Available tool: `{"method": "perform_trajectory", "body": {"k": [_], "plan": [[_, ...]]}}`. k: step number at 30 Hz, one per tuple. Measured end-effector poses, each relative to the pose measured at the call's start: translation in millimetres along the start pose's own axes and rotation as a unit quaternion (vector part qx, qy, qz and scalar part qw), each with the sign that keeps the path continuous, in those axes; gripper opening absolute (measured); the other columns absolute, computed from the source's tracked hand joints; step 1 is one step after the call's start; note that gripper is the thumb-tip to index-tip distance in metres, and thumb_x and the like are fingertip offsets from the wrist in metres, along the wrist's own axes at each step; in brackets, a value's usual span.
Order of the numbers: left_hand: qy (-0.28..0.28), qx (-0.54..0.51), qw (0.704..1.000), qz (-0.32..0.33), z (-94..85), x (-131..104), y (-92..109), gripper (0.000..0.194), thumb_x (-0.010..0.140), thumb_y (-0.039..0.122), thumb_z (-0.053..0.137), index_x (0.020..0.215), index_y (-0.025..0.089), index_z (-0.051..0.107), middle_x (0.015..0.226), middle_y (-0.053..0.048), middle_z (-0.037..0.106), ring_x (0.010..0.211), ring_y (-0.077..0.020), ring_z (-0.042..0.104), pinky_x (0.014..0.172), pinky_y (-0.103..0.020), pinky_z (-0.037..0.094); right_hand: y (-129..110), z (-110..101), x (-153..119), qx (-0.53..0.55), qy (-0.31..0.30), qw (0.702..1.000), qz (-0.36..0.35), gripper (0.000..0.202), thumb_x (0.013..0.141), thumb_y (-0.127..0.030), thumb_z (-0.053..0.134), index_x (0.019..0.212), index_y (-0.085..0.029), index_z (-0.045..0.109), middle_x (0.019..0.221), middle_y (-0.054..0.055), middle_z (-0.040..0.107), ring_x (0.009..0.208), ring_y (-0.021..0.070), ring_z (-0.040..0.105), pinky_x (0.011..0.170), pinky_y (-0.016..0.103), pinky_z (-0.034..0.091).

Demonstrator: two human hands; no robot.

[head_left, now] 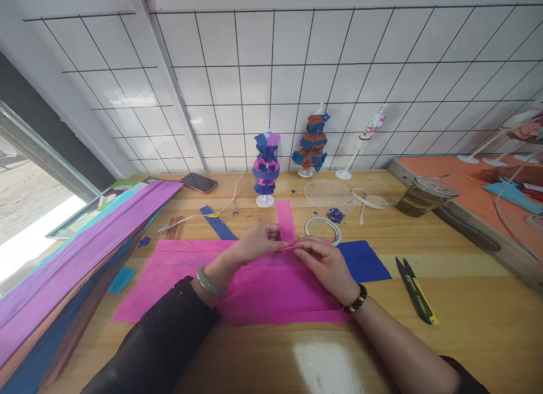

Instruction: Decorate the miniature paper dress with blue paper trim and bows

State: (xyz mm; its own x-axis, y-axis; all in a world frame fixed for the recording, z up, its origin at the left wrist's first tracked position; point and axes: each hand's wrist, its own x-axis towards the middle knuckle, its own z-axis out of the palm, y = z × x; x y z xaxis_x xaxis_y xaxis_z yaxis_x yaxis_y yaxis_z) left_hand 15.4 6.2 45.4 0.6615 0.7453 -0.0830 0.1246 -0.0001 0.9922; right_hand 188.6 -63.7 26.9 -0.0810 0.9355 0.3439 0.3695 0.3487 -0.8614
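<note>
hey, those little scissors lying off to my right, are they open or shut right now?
Open: the scissors lie on the wooden table with a visible gap between their two blade tips.

I am finding no legible text, label, brand, number or sign in view. The cup at the far right is bearing dark surface markings, which are appearing too small and blurred to read. The green-and-white printed item at the far left is likewise showing me nothing readable.
</note>
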Motion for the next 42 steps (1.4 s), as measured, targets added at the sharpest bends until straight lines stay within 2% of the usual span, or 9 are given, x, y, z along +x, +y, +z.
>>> {"method": "perform_trajectory", "body": {"k": [7, 14, 19, 25, 30, 34, 39, 42], "plan": [[-0.043, -0.049, 0.998, -0.014, 1.3, 1, -5, 0.027, 0.067, 0.028, 0.068, 0.088, 0.012, 0.066, 0.079, -0.007, 0.065, 0.073, -0.0139, 0.059, 0.067, -0.025, 0.046, -1, 1, 1, 0.066, 0.007, 0.994, 0.081, 0.018, 0.078, -0.036, 0.058, 0.079, -0.021, 0.069, 0.080, 0.004, 0.066, 0.067, 0.0157, 0.058, 0.063, 0.029, 0.048], [-0.069, -0.049, 0.996, -0.006, 2.6, 1, -6, 0.025, 0.065, 0.023, 0.068, 0.087, 0.012, 0.067, 0.079, -0.005, 0.066, 0.072, -0.0131, 0.059, 0.066, -0.024, 0.046, 2, 5, 0, 0.109, 0.014, 0.984, 0.139, 0.020, 0.073, -0.038, 0.063, 0.079, -0.020, 0.067, 0.075, 0.003, 0.066, 0.060, 0.0142, 0.058, 0.058, 0.028, 0.048], [-0.058, -0.016, 0.998, -0.001, 2.7, -1, -5, 0.016, 0.068, 0.022, 0.065, 0.081, 0.012, 0.066, 0.070, -0.002, 0.062, 0.064, -0.0107, 0.056, 0.063, -0.023, 0.045, 5, 5, 0, 0.122, 0.019, 0.981, 0.150, 0.022, 0.072, -0.040, 0.064, 0.080, -0.020, 0.066, 0.072, 0.003, 0.066, 0.057, 0.0137, 0.057, 0.056, 0.028, 0.048], [-0.072, -0.009, 0.997, 0.014, 3.2, -2, -5, 0.016, 0.071, 0.023, 0.062, 0.083, 0.012, 0.066, 0.070, -0.002, 0.061, 0.063, -0.0095, 0.055, 0.060, -0.022, 0.042, 4, 6, 1, 0.158, 0.031, 0.973, 0.165, 0.026, 0.068, -0.040, 0.068, 0.082, -0.018, 0.063, 0.075, 0.003, 0.066, 0.057, 0.0118, 0.057, 0.055, 0.026, 0.049], [-0.078, -0.033, 0.996, 0.031, 2.8, -1, -5, 0.020, 0.072, 0.025, 0.063, 0.086, 0.012, 0.064, 0.081, -0.004, 0.064, 0.076, -0.0136, 0.059, 0.069, -0.025, 0.045, 2, 7, 1, 0.184, 0.039, 0.969, 0.161, 0.028, 0.066, -0.038, 0.070, 0.082, -0.019, 0.060, 0.070, 0.000, 0.063, 0.056, 0.0109, 0.056, 0.053, 0.024, 0.050], [-0.060, -0.037, 0.997, 0.026, 1.9, 0, -2, 0.021, 0.071, 0.024, 0.064, 0.088, 0.012, 0.063, 0.085, -0.006, 0.065, 0.079, -0.0148, 0.060, 0.072, -0.027, 0.046, 4, 7, 1, 0.194, 0.041, 0.966, 0.168, 0.029, 0.066, -0.039, 0.071, 0.084, -0.019, 0.058, 0.073, 0.001, 0.063, 0.061, 0.0121, 0.058, 0.053, 0.024, 0.050], [-0.011, -0.048, 0.998, 0.027, 2.3, 0, 4, 0.009, 0.075, 0.019, 0.057, 0.079, 0.012, 0.060, 0.071, -0.002, 0.063, 0.064, -0.0100, 0.058, 0.065, -0.024, 0.047, 7, 7, 2, 0.197, 0.052, 0.965, 0.167, 0.031, 0.066, -0.039, 0.071, 0.085, -0.019, 0.055, 0.071, 0.000, 0.062, 0.060, 0.0120, 0.058, 0.052, 0.023, 0.050], [0.011, -0.054, 0.998, 0.027, 3.6, 1, 6, 0.009, 0.076, 0.019, 0.054, 0.074, 0.012, 0.059, 0.066, -0.001, 0.061, 0.060, -0.0086, 0.056, 0.062, -0.022, 0.045, 7, 8, 2, 0.195, 0.057, 0.966, 0.160, 0.031, 0.066, -0.038, 0.071, 0.085, -0.019, 0.055, 0.069, 0.000, 0.062, 0.057, 0.0110, 0.057, 0.051, 0.023, 0.049]]}}
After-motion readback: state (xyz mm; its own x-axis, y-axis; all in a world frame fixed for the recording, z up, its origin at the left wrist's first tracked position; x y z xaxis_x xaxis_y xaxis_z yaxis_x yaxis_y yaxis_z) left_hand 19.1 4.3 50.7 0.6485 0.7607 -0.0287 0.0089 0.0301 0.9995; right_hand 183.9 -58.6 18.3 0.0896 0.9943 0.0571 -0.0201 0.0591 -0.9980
